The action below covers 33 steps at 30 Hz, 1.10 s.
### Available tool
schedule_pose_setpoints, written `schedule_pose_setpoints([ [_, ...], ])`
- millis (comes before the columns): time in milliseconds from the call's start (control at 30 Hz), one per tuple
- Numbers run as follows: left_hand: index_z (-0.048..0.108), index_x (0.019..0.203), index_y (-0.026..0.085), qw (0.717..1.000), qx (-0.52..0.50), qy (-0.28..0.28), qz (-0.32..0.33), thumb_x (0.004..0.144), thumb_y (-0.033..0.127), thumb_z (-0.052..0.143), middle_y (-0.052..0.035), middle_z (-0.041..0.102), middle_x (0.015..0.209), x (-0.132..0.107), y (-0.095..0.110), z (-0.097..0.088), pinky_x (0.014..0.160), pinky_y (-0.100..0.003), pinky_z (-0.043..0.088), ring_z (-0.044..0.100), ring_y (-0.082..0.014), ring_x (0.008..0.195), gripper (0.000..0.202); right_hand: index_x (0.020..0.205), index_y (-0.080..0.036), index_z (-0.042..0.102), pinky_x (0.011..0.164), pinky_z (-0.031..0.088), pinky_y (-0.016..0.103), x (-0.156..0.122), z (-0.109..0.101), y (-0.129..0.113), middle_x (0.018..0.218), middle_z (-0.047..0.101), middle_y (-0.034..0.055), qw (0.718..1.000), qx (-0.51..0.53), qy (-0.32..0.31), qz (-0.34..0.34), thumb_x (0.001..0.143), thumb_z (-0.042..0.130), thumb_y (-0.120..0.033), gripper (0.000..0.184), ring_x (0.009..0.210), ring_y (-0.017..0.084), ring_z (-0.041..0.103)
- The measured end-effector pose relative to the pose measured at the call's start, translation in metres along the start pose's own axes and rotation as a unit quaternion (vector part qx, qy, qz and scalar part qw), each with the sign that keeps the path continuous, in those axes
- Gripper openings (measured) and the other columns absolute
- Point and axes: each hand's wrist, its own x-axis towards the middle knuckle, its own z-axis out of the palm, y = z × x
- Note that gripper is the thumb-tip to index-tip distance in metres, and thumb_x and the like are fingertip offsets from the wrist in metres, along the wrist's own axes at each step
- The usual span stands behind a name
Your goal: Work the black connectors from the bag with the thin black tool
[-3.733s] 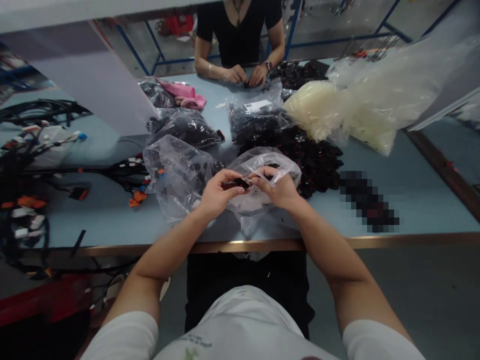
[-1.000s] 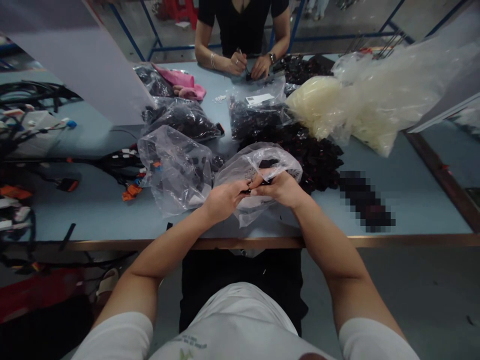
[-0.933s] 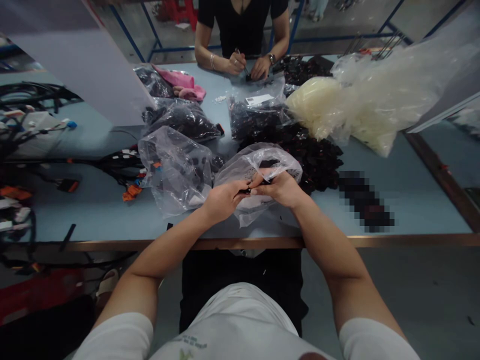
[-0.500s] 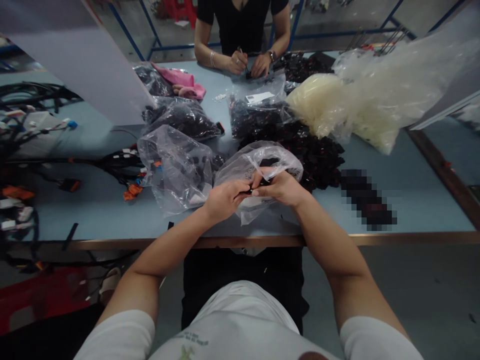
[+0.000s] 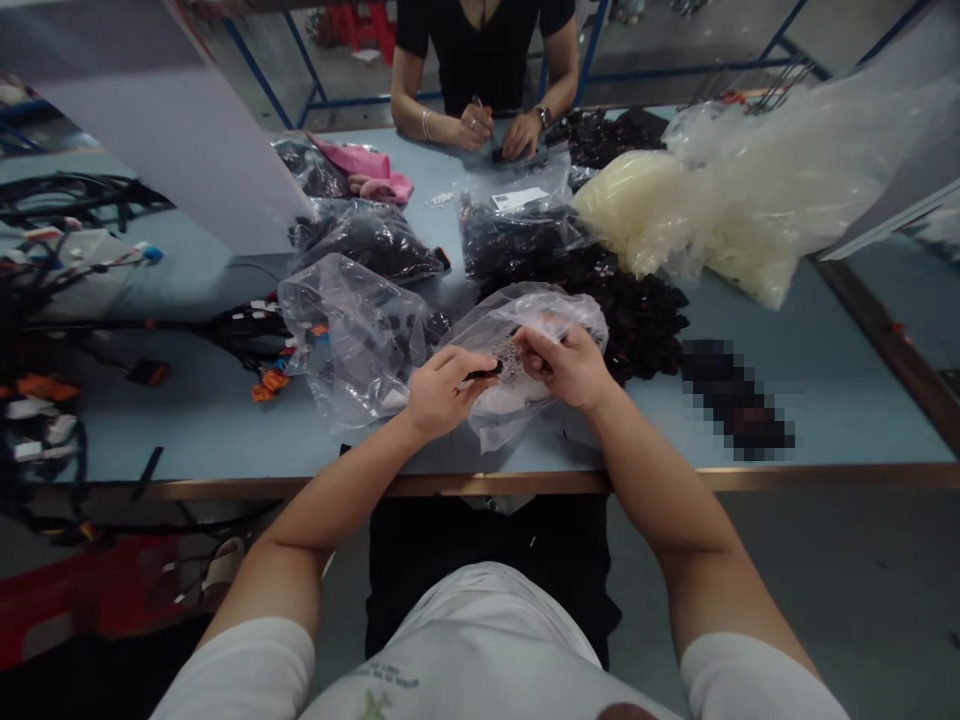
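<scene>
My left hand (image 5: pixel 441 392) is closed in a pinch on a small black connector (image 5: pixel 484 373), held just above the near part of the blue table (image 5: pixel 840 385). My right hand (image 5: pixel 571 366) is a little to the right, fingers curled together over a clear plastic bag (image 5: pixel 525 310) that holds small pieces; what it holds, if anything, is too small to make out. Behind the bag lies a heap of loose black connectors (image 5: pixel 637 315).
Clear bags (image 5: pixel 349 335) of black parts lie left and behind. A wire harness (image 5: pixel 225 335) runs along the left side. Big bags of cream-white parts (image 5: pixel 675 215) fill the back right. A pink cloth (image 5: pixel 367 175) lies far back. Another person's hands (image 5: pixel 495 135) work opposite.
My two hands have come apart: the right hand drew away to the right over the bag, and the left hand keeps the black connector.
</scene>
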Motion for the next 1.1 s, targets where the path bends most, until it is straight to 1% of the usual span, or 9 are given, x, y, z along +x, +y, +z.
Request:
schedule_pose_setpoints([
  [167, 0.078, 0.099, 0.023, 0.999, -0.023, 0.020, -0.044, 0.097, 0.048, 0.079, -0.0021, 0.081, 0.088, -0.001, -0.004, 0.002, 0.066, -0.020, 0.059, 0.075, -0.0121, 0.075, 0.025, 0.078, -0.024, 0.066, 0.051, 0.048, 0.030, 0.003, -0.004, 0.016, 0.074, 0.069, 0.0045, 0.990, -0.001, 0.120, -0.080, 0.078, 0.080, -0.074, 0.052, 0.065, 0.017, 0.061],
  [267, 0.076, 0.104, 0.022, 0.989, -0.088, 0.023, -0.119, 0.096, 0.054, 0.078, -0.0046, 0.081, 0.092, -0.005, -0.006, 0.007, 0.068, -0.022, 0.062, 0.079, -0.0153, 0.080, 0.034, 0.070, -0.023, 0.066, 0.047, 0.043, 0.030, -0.001, -0.006, 0.016, 0.066, 0.069, 0.0058, 0.992, -0.068, 0.072, -0.073, 0.086, 0.066, -0.081, 0.061, 0.056, 0.015, 0.059],
  [333, 0.075, 0.106, 0.021, 0.984, -0.107, 0.020, -0.140, 0.096, 0.057, 0.077, -0.0058, 0.081, 0.094, -0.007, -0.007, 0.009, 0.070, -0.024, 0.063, 0.080, -0.0166, 0.081, 0.037, 0.065, -0.023, 0.067, 0.043, 0.041, 0.030, -0.004, -0.004, 0.010, 0.059, 0.067, 0.0054, 0.994, -0.084, 0.028, -0.066, 0.087, 0.056, -0.088, 0.070, 0.048, 0.015, 0.055],
  [433, 0.077, 0.099, 0.022, 0.992, -0.072, 0.018, -0.106, 0.095, 0.053, 0.080, -0.0039, 0.081, 0.090, -0.005, -0.008, 0.007, 0.068, -0.022, 0.060, 0.076, -0.0138, 0.075, 0.032, 0.065, -0.025, 0.071, 0.048, 0.052, 0.034, -0.008, 0.003, 0.001, 0.062, 0.069, 0.0032, 0.993, -0.042, 0.024, -0.107, 0.074, 0.072, -0.091, 0.067, 0.050, 0.017, 0.061],
  [500, 0.077, 0.097, 0.022, 0.994, -0.053, 0.022, -0.093, 0.095, 0.052, 0.080, -0.0028, 0.081, 0.088, -0.004, -0.007, 0.005, 0.066, -0.021, 0.058, 0.073, -0.0123, 0.071, 0.030, 0.069, -0.026, 0.075, 0.058, 0.060, 0.036, -0.011, 0.006, -0.001, 0.069, 0.072, 0.0017, 0.990, -0.033, 0.023, -0.135, 0.067, 0.088, -0.079, 0.054, 0.058, 0.019, 0.068],
  [567, 0.076, 0.102, 0.023, 0.992, -0.056, 0.021, -0.111, 0.095, 0.055, 0.079, -0.0023, 0.081, 0.088, -0.004, -0.007, 0.005, 0.066, -0.022, 0.058, 0.074, -0.0127, 0.070, 0.034, 0.075, -0.027, 0.078, 0.065, 0.063, 0.037, -0.013, 0.008, 0.001, 0.076, 0.074, 0.0008, 0.986, -0.048, 0.017, -0.157, 0.069, 0.094, -0.066, 0.042, 0.065, 0.020, 0.073],
  [700, 0.074, 0.117, 0.023, 0.985, -0.075, -0.015, -0.157, 0.092, 0.063, 0.079, -0.0032, 0.083, 0.095, -0.008, -0.006, 0.006, 0.073, -0.025, 0.063, 0.080, -0.0166, 0.080, 0.047, 0.082, -0.027, 0.078, 0.070, 0.064, 0.036, -0.016, 0.007, 0.007, 0.079, 0.076, 0.0003, 0.980, -0.075, 0.025, -0.182, 0.077, 0.093, -0.054, 0.032, 0.072, 0.020, 0.076],
  [833, 0.079, 0.107, 0.023, 0.985, -0.066, -0.041, -0.155, 0.093, 0.056, 0.081, -0.0050, 0.084, 0.096, -0.008, -0.003, 0.006, 0.078, -0.028, 0.065, 0.082, -0.0195, 0.087, 0.036, 0.077, -0.026, 0.074, 0.070, 0.064, 0.038, -0.019, 0.010, 0.005, 0.075, 0.076, 0.0009, 0.977, -0.087, 0.018, -0.197, 0.080, 0.091, -0.054, 0.032, 0.071, 0.021, 0.075],
  [1100, 0.081, 0.107, 0.023, 0.982, -0.063, -0.048, -0.170, 0.092, 0.050, 0.084, -0.0042, 0.086, 0.096, -0.008, 0.000, 0.004, 0.077, -0.027, 0.064, 0.083, -0.0193, 0.087, 0.031, 0.073, -0.025, 0.072, 0.070, 0.063, 0.040, -0.023, 0.015, -0.005, 0.072, 0.075, 0.0024, 0.976, -0.115, 0.013, -0.185, 0.081, 0.088, -0.055, 0.035, 0.069, 0.021, 0.072],
])
